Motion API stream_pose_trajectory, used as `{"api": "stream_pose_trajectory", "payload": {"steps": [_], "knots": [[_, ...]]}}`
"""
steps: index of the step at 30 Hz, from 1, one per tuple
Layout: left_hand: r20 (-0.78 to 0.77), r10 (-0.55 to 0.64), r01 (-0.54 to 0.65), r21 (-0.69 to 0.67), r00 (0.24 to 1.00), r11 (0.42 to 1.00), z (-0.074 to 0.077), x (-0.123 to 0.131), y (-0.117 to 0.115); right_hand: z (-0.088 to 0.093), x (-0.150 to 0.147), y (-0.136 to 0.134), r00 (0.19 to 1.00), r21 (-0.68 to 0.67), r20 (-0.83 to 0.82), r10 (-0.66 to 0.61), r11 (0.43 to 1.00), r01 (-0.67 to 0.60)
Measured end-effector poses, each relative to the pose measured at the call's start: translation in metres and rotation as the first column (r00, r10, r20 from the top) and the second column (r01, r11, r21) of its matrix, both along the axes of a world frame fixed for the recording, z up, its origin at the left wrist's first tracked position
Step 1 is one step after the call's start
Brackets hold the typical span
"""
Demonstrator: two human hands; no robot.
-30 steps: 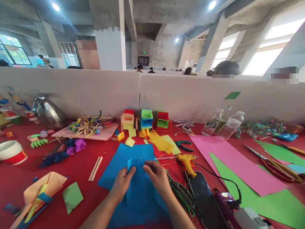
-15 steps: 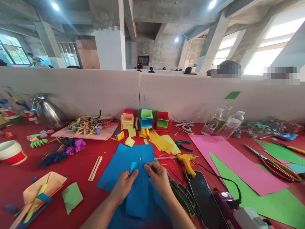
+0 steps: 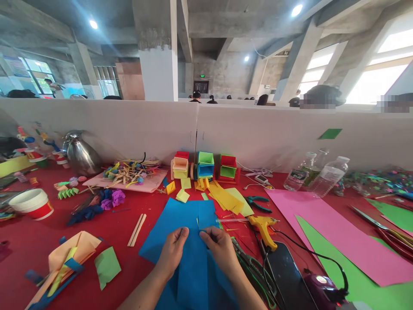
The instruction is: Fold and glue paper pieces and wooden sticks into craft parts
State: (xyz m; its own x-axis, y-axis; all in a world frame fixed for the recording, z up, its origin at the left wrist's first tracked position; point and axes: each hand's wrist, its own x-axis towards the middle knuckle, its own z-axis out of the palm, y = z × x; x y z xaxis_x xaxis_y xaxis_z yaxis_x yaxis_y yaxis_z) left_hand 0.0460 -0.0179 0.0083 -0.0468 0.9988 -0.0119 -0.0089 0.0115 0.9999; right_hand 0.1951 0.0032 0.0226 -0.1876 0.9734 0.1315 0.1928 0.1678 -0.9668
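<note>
A folded strip of blue paper [image 3: 192,275] runs lengthwise toward me between both hands. My left hand [image 3: 172,249] is closed at its left edge, thumb up and fingers curled. My right hand [image 3: 221,249] pinches its upper right corner between thumb and fingertips. Beneath lies a larger sheet of blue paper [image 3: 164,224], spread on the red tabletop. A yellow glue gun [image 3: 264,230] rests just beyond my right hand, and green-handled scissors [image 3: 251,269] lie beside my right wrist, partly under cables.
Small coloured paper boxes [image 3: 205,165] stand by the white partition [image 3: 129,125]. Yellow paper strips [image 3: 226,198], pliers [image 3: 258,202] and a phone [image 3: 288,275] lie to the right. Pink paper [image 3: 329,232] and bottles [image 3: 329,174] sit farther right. Wooden sticks [image 3: 137,230] and a paper cup [image 3: 32,204] are left.
My view has turned slightly left, so the scene sits farther right. The blue strip has come lower toward me, and my right fingertips have slid down a little at its corner.
</note>
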Motion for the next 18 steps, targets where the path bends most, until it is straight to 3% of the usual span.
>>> {"api": "stream_pose_trajectory", "payload": {"steps": [6, 11, 18], "knots": [[0.152, 0.017, -0.015, -0.013, 0.988, 1.0, -0.004, -0.003, 0.004, 0.001, 0.003, 0.001, 0.999, 0.022, -0.001, -0.047, 0.999, 0.047], [0.262, 0.12, -0.095, -0.104, 0.958, 0.99, 0.001, -0.01, 0.008, 0.003, 0.01, 0.006, 0.994, -0.006, -0.042, -0.097, 0.995, 0.097], [0.084, 0.008, -0.007, -0.01, 0.996, 1.0, -0.002, -0.009, 0.006, 0.001, 0.002, 0.002, 0.999, -0.006, -0.036, -0.038, 0.999, 0.037]]}}
